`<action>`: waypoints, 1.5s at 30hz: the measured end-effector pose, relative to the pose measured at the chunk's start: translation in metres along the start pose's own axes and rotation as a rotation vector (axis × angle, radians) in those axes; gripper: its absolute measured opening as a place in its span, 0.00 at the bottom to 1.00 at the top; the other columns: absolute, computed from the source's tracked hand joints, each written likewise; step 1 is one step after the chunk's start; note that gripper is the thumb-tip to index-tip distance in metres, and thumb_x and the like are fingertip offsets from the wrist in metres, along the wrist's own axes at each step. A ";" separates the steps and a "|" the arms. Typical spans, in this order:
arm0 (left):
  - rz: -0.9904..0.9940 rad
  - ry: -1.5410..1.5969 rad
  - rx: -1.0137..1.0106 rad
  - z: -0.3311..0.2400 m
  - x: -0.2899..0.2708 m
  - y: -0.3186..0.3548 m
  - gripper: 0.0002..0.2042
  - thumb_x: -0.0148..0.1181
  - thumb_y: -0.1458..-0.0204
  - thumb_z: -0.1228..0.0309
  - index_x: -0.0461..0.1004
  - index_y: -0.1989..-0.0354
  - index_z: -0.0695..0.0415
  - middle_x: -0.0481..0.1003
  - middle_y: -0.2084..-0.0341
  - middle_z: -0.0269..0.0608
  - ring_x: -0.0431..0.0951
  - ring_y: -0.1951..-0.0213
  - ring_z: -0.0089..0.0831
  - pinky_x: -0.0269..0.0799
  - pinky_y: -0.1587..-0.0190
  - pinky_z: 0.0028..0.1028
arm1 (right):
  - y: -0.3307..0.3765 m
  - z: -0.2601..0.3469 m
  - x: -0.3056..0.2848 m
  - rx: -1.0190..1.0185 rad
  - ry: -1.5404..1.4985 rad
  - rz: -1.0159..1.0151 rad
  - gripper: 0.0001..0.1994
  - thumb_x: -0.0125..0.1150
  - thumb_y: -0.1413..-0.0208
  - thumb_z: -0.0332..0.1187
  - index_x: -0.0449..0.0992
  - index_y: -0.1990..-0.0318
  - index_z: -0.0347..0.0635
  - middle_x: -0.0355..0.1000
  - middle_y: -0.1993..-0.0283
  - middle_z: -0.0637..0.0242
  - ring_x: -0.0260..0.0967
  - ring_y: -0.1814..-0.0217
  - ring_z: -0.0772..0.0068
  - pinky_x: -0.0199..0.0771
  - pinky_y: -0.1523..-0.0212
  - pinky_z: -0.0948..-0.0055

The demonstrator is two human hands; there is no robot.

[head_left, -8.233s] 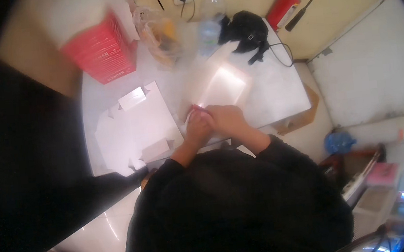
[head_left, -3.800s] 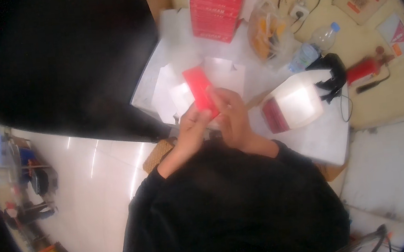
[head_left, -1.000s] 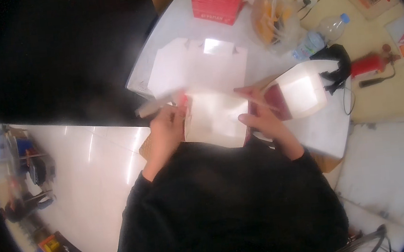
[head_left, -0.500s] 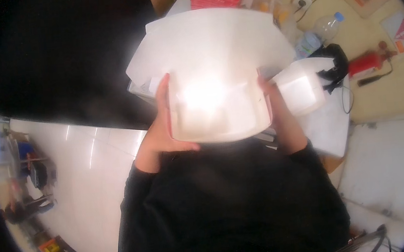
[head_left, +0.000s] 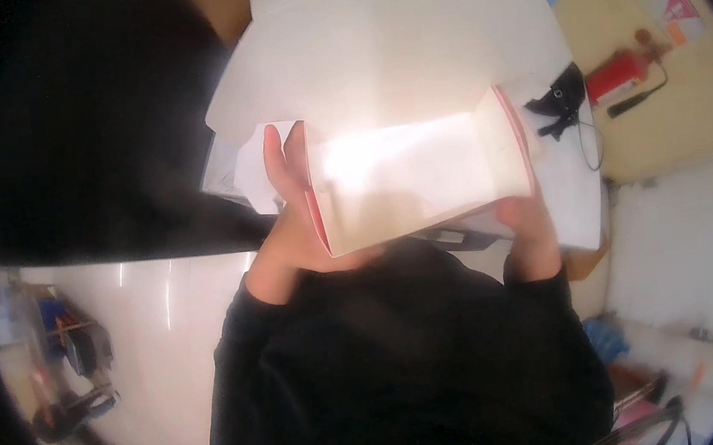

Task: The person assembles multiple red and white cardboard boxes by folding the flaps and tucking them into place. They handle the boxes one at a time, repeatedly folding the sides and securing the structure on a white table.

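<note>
Close before me I hold an open cardboard box (head_left: pixel 403 171), white inside with red outer edges. Its large lid flap (head_left: pixel 391 47) is raised at the far side and spreads wide. Nothing shows in the box apart from a bright glare. My left hand (head_left: pixel 296 215) grips the left wall, its thumb up along the side and its other fingers reaching under the near edge. At the near right corner my right hand (head_left: pixel 529 227) grips the box; the thumb shows and the other fingers are hidden.
Behind the box lies a white table (head_left: pixel 568 193), with white paper pieces (head_left: pixel 261 167) at its left. A black object with a strap (head_left: pixel 564 99) rests at its right. Beyond stands a red fire extinguisher (head_left: pixel 617 77). Shelves (head_left: pixel 67 336) with goods line the far left.
The box has come nearer, and its near edge has tilted, rising toward the right. My right hand has slid from the right wall to the near right corner.
</note>
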State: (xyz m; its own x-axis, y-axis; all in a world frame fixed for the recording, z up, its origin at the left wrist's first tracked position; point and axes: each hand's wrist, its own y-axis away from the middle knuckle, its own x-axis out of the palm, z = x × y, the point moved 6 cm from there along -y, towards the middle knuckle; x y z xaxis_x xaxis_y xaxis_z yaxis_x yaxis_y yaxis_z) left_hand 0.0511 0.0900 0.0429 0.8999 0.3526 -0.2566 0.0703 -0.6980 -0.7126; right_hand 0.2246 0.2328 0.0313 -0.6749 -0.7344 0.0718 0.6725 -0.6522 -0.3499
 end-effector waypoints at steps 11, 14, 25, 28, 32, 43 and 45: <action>0.008 -0.146 0.132 0.020 0.122 -0.046 0.49 0.72 0.65 0.51 0.53 0.38 0.65 0.57 0.42 0.57 0.59 0.41 0.53 0.52 0.38 0.42 | 0.034 0.039 -0.005 0.027 1.028 0.181 0.21 0.62 0.50 0.40 0.73 0.49 0.43 0.76 0.62 0.61 0.74 0.64 0.55 0.71 0.62 0.66; 0.090 -0.169 0.029 0.062 0.145 -0.014 0.40 0.69 0.62 0.53 0.61 0.42 0.61 0.61 0.44 0.54 0.61 0.42 0.52 0.55 0.39 0.43 | 0.046 0.058 -0.062 0.263 0.946 -0.196 0.14 0.60 0.48 0.35 0.76 0.55 0.41 0.76 0.69 0.58 0.75 0.72 0.61 0.73 0.69 0.70; 0.546 -0.550 0.244 0.119 0.175 0.013 0.14 0.59 0.56 0.66 0.75 0.59 0.50 0.73 0.59 0.37 0.70 0.51 0.38 0.62 0.44 0.42 | -0.003 0.019 -0.071 0.359 0.639 0.024 0.11 0.60 0.47 0.38 0.79 0.63 0.40 0.76 0.74 0.59 0.72 0.74 0.68 0.70 0.69 0.72; 0.446 -0.555 0.282 0.110 0.176 0.009 0.12 0.59 0.56 0.66 0.75 0.61 0.51 0.73 0.61 0.37 0.71 0.54 0.37 0.63 0.46 0.40 | -0.008 0.012 -0.052 0.285 0.810 0.093 0.13 0.56 0.47 0.43 0.79 0.65 0.43 0.74 0.72 0.53 0.72 0.70 0.53 0.71 0.66 0.63; 0.493 -0.544 0.173 0.119 0.177 0.014 0.11 0.61 0.57 0.66 0.75 0.63 0.53 0.74 0.61 0.38 0.72 0.57 0.38 0.66 0.51 0.38 | -0.005 0.002 -0.038 0.190 0.920 0.115 0.12 0.54 0.47 0.43 0.79 0.67 0.47 0.74 0.71 0.53 0.71 0.67 0.48 0.70 0.65 0.56; 0.365 -0.565 0.169 0.115 0.171 0.015 0.09 0.61 0.59 0.68 0.76 0.67 0.52 0.74 0.66 0.36 0.72 0.59 0.38 0.66 0.53 0.38 | 0.015 -0.071 -0.051 0.314 1.371 0.187 0.09 0.52 0.50 0.38 0.78 0.71 0.49 0.75 0.73 0.59 0.74 0.68 0.53 0.73 0.66 0.57; 0.331 -0.521 0.208 0.119 0.170 0.025 0.09 0.61 0.61 0.69 0.76 0.68 0.52 0.74 0.67 0.36 0.72 0.59 0.38 0.65 0.53 0.40 | 0.016 -0.078 -0.042 0.363 1.396 0.202 0.10 0.50 0.47 0.39 0.78 0.67 0.52 0.75 0.71 0.62 0.73 0.68 0.54 0.71 0.67 0.57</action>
State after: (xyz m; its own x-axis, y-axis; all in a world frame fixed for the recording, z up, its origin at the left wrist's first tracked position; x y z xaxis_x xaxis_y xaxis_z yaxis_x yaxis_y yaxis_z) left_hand 0.1548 0.2073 -0.0964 0.5292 0.4326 -0.7300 -0.3064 -0.7048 -0.6398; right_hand 0.2401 0.2681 -0.0503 -0.1591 -0.1794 -0.9708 0.6852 -0.7280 0.0223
